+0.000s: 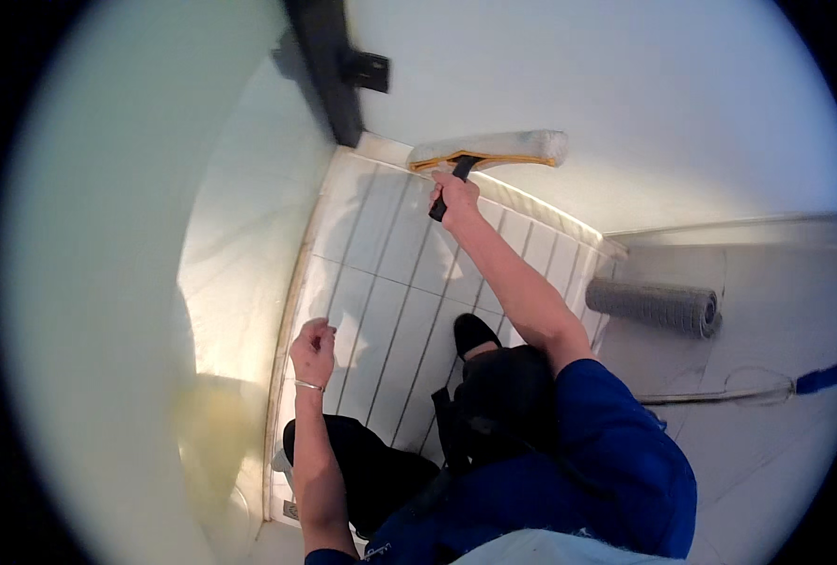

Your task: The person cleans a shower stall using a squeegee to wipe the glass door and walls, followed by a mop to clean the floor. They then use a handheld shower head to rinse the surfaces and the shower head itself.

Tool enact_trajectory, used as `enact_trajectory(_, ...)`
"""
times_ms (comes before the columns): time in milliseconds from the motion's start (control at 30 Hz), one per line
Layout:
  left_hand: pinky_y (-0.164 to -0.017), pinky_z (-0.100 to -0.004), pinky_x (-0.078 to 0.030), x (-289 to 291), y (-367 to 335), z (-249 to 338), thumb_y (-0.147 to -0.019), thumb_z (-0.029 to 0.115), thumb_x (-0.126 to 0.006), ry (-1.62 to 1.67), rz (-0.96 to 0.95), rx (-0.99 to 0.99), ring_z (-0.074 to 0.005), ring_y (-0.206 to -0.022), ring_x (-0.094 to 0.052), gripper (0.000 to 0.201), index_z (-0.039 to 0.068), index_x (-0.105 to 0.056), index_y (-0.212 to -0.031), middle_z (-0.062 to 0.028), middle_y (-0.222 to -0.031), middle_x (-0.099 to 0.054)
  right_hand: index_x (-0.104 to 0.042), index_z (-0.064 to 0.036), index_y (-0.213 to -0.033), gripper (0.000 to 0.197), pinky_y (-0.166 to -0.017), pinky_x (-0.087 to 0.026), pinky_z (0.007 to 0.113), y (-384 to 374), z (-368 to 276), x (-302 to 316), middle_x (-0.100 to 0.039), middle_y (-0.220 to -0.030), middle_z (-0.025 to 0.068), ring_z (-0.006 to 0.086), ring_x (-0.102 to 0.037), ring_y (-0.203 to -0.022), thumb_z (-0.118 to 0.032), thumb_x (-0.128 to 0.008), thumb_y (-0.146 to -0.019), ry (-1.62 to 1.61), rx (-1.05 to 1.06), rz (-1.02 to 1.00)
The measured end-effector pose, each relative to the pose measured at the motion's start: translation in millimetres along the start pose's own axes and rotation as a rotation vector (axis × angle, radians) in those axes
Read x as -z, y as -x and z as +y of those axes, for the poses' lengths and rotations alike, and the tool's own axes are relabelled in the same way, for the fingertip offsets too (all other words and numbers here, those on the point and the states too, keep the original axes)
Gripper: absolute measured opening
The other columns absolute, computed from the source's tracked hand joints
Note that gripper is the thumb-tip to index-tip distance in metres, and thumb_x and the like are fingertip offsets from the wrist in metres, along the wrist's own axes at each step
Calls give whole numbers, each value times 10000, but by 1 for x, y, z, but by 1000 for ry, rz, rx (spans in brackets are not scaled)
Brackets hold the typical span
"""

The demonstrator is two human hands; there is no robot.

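My right hand [455, 198] is wrapped round the black handle of a window washer [522, 149] with a long whitish head and an orange-yellow edge. Its head is held up against or just in front of the white wall at the far side; whether it touches cannot be told. Lower on the left, my left hand [312, 350], with a bracelet at the wrist, hangs over the slatted tile floor beside the pale glass panel. Its fingers are curled in, and nothing shows in them.
Grooved white tiles [381, 254] make up the floor around my black shoe [475, 334]. A rolled grey mat [654, 306] lies at the right. Nearer, a long-handled tool with a blue grip [825, 377] rests there. Along the left runs a glass panel [136, 235], meeting a dark frame post [329, 66].
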State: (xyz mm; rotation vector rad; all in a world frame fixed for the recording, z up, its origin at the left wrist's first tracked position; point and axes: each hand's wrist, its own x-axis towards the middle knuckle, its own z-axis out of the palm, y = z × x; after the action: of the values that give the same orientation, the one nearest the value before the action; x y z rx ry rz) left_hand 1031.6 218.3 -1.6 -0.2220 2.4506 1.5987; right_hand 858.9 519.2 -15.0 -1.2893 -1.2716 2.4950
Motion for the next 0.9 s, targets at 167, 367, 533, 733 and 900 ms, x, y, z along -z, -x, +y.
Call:
enact_trajectory(167, -552, -235, -456, 20, 33, -2, -765, 58, -563, -43, -17, 126, -115, -580, -564, 168, -1, -573, -922, -90, -684, -611, -454, -46, -612, 172, -383, -372, 283, -3, 29, -71, -452, -518, 55, 156, -451, -416, -63, -605, -694, 47, 161, -104)
enact_trajectory(367, -544, -234, -438, 30, 48, 14, -767, 86, -577, -205, -86, 62, -101, -589, -545, 197, 2, -567, -945, -67, -667, -590, -493, -32, -653, 142, -393, -357, 268, 7, 31, -101, -471, -528, 37, 137, -447, -416, -59, -631, -672, 185, 278, -186)
enact_trajectory(533, -536, -246, -440, 39, 50, 14, -762, 109, -580, -244, -67, 50, -119, -572, -548, 200, 11, -571, -935, -82, -655, -594, -454, -68, -690, 159, -382, -377, 271, 27, 6, -71, -435, -563, 23, 129, -435, -427, -73, -609, -726, -71, 71, -282)
enact_trajectory(733, -538, -259, -447, 37, 47, 5, -755, 96, -582, -229, -114, 14, -141, -575, -567, 186, 5, -570, -917, -99, -665, -606, -409, -110, -623, 231, -466, -364, 261, 45, -18, -52, -396, -537, -21, 96, -402, -444, -133, -583, -774, -424, -113, -575)
enact_trajectory(900, -530, -258, -443, 36, 44, 1, -756, 92, -581, -257, -156, -2, -141, -569, -564, 184, 2, -566, -915, -98, -653, -600, -407, -121, -593, 242, -456, -358, 254, 35, -3, -45, -387, -508, -38, 86, -395, -436, -117, -571, -771, -628, -278, -607)
